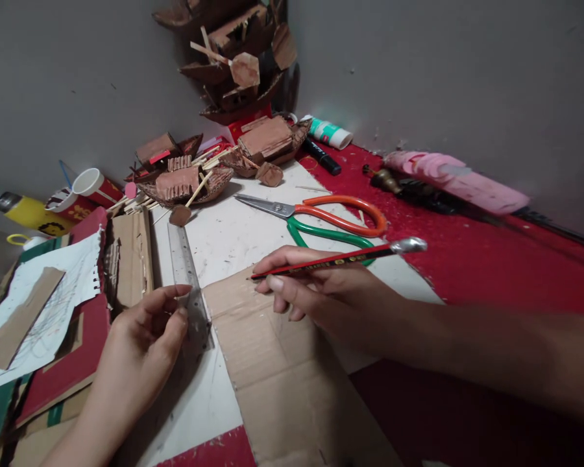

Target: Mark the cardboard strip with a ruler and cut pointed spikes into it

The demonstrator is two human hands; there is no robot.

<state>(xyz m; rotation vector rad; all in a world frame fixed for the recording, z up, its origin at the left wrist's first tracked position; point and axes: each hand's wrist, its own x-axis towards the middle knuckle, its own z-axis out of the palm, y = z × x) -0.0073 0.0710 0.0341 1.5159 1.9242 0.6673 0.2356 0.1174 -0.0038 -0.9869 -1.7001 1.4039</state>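
A: Head view. Hidden or cut-off stuff first?

B: Cardboard sheet [272,383]: near end runs off the bottom edge, right side goes under the right hand [331,292] and into dark shadow. Right hand and pencil [316,264] cover part of the green handle on the scissors [299,209]. Stacked boats [243,97] cropped at the top. Pencil lettering too small to read. Pink object [460,178] beyond the right forearm, can't make out what. Ruler [200,319] markings faint, near end hard to trace.

A: Left hand [143,347]?

B: Bent, index and thumb at the ruler, other fingers mostly out of sight. Pinching or just resting on it, can't tell.

A: Right?

B: Fingers and thumb closed round the pencil, tip pointing left toward the ruler. Tip touching the card or just above, can't tell. Hands well apart.

A: Where's the cardboard versus the hands?

B: Between them, running nearer than both; far end under the right hand's fingers. Ruler just left of it, under the left fingertips, sticking out past them. Scissors just beyond the right hand, blades pointing left.

A: Rest?

B: Small boats [178,185] beyond the left hand, scribbled paper [80,292] left of it.
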